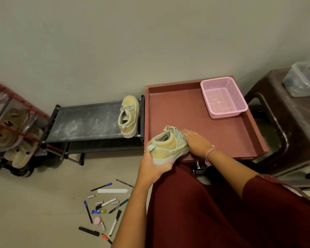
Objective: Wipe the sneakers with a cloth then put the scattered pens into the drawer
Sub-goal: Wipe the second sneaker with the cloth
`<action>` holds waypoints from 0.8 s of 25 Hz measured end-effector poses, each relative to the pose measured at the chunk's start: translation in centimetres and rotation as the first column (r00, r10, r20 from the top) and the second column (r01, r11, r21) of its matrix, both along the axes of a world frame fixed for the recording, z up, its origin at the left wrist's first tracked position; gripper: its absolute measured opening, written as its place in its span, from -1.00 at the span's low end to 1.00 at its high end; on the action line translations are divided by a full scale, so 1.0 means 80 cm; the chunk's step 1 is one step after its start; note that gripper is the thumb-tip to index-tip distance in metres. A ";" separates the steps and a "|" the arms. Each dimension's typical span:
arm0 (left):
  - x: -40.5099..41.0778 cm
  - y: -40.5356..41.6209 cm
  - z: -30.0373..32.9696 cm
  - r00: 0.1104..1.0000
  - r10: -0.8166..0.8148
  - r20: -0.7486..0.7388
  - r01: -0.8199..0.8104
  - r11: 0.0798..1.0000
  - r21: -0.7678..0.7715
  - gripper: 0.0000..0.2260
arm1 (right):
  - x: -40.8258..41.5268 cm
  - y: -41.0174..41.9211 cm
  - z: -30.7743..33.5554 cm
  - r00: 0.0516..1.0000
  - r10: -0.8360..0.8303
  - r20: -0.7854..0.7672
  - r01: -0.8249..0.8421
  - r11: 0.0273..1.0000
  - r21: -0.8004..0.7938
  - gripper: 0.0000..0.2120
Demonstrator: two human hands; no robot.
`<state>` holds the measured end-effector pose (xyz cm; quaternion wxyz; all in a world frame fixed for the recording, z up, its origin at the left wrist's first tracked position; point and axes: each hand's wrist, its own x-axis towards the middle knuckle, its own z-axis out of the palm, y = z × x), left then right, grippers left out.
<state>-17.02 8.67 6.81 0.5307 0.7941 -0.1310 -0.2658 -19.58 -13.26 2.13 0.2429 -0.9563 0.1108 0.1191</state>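
We hold one sneaker point(168, 145) over the near left corner of the open red drawer point(186, 111): our left hand point(153, 166) grips its heel and sole, our right hand point(198, 144) presses on its laces (a cloth is barely visible beneath). The second sneaker point(129, 116) sits at the black rack's point(86, 120) right edge. Pens point(104, 210) lie scattered on the floor; a pink basket point(224, 97) occupies the drawer's far right corner.

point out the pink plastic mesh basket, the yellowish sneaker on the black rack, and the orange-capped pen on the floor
pink plastic mesh basket point(224, 102): head view, on its floor
yellowish sneaker on the black rack point(132, 104): head view, on its toe
orange-capped pen point(104, 236): head view, on its cap
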 end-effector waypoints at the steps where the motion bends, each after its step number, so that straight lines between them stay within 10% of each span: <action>1: 0.000 0.000 0.000 1.000 -0.001 0.005 0.001 1.000 0.001 -0.34 | 0.013 0.003 0.006 0.999 -0.045 -0.027 0.046 0.998 0.052 -0.62; 6: -0.001 0.000 0.002 1.000 0.002 0.002 -0.002 1.000 0.007 -0.34 | 0.017 0.019 0.030 0.966 -0.257 0.039 0.215 0.872 0.440 -0.49; 12: -0.004 -0.008 0.003 0.999 0.040 -0.010 -0.040 0.999 -0.016 -0.35 | -0.019 0.024 -0.024 0.968 -0.181 0.174 0.147 0.970 0.193 -0.40; 20: -0.005 -0.019 0.005 0.954 0.255 -0.157 -0.257 0.966 0.005 -0.35 | 0.000 0.043 0.008 0.943 -0.327 -0.062 0.328 0.881 0.340 -0.23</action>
